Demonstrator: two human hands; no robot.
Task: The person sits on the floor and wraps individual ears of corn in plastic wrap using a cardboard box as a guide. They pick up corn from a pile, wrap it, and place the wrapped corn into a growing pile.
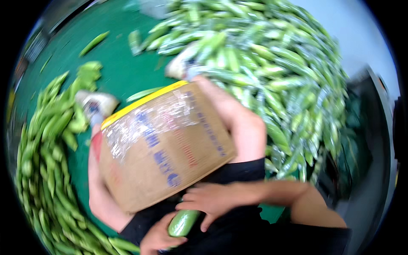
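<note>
A cardboard box with clear tape and a yellow strip along its far edge lies tilted across my lap. Below its near edge, my left hand is closed around the lower part of a green gourd-like vegetable, which looks shiny. My right hand lies at the vegetable's upper end, fingers spread; whether it grips is unclear in the blur. Plastic-wrapped green vegetables are heaped to the right, beside and beyond my leg. Green vegetables without visible wrap form a long curved pile on the left.
The green floor shows between the two piles, with a loose green vegetable on it. My shoes rest near the piles. A dark container or bag stands at the right, by a pale surface.
</note>
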